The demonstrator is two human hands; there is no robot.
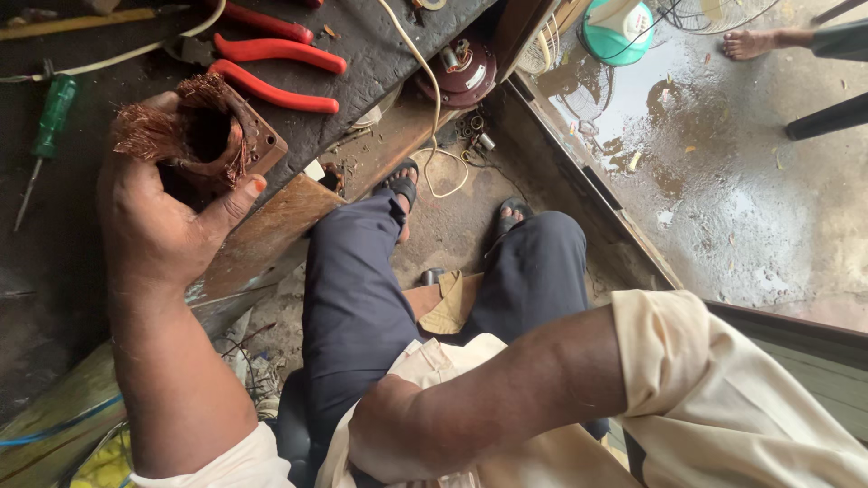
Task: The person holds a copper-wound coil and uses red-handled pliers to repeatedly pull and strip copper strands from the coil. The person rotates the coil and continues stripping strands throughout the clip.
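My left hand is raised over the dark workbench and grips a small motor stator. The stator is a rusty brown square core with a dark bore. Frayed copper winding wire sticks out of its near end. My thumb presses on its right side and my fingers wrap round the left. My right arm is bent across my lap with the elbow pointing left; its hand is out of the picture. I am seated, in dark trousers and sandals.
Red-handled pliers and a green screwdriver lie on the bench. A white cable hangs down past a dark red motor housing. A teal fan stands on the wet floor, near another person's bare foot.
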